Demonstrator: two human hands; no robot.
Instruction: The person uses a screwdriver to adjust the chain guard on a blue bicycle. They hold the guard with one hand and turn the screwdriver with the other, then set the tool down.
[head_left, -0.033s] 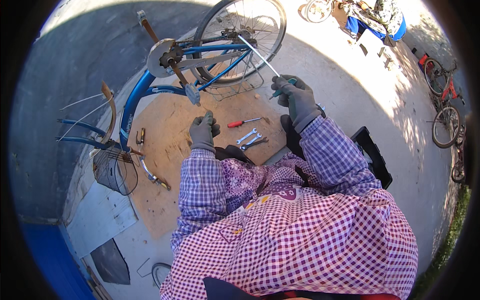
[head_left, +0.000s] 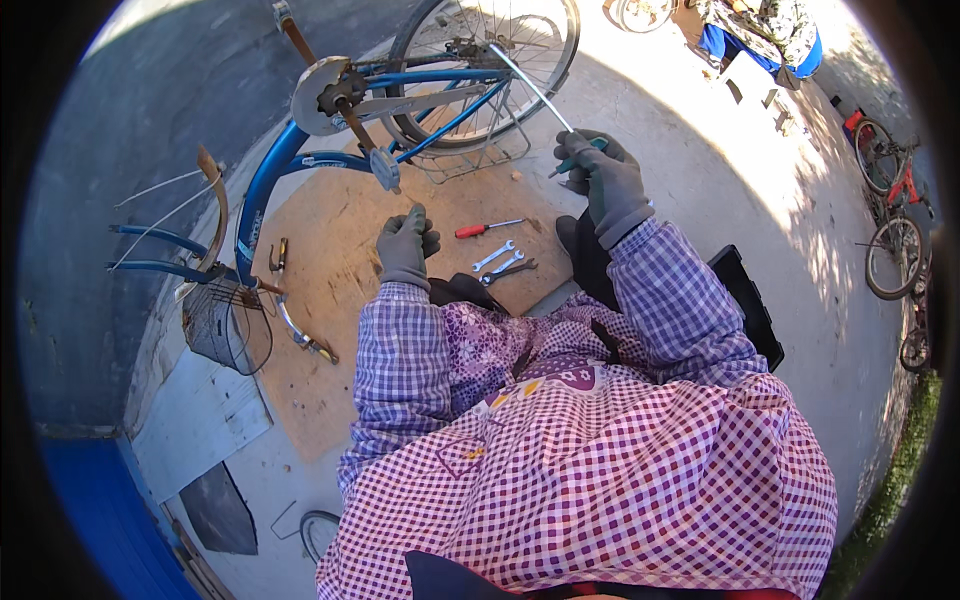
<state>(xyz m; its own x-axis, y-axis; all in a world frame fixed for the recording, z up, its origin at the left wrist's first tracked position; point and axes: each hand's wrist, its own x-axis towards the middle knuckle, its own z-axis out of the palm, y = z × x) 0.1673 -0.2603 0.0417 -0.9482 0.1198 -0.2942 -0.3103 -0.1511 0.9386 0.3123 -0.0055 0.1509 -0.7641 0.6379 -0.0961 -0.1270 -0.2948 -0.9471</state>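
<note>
My right hand (head_left: 610,180), in a grey glove, is closed on a green-handled tool with a long silver shaft (head_left: 530,82), which reaches up to the rear hub (head_left: 462,50) of an upended blue bicycle (head_left: 268,185). My left hand (head_left: 407,243), also gloved, has curled fingers just below a pedal (head_left: 384,168); whatever may be in it is too small to make out. Between and below my hands, a red screwdriver (head_left: 478,229) and several wrenches (head_left: 497,263) lie on a worn wooden board (head_left: 320,230).
A wire basket (head_left: 225,325) and handlebar (head_left: 305,335) sit at the left, near a dark wall (head_left: 85,250). An open black case (head_left: 745,305) lies right of me. Other bicycles (head_left: 890,255) lean along the right wall; a covered heap (head_left: 760,35) stands at the back.
My right hand has moved slightly right and up along with the tool. My left hand is a little higher in the view, and the whole scene has shifted slightly.
</note>
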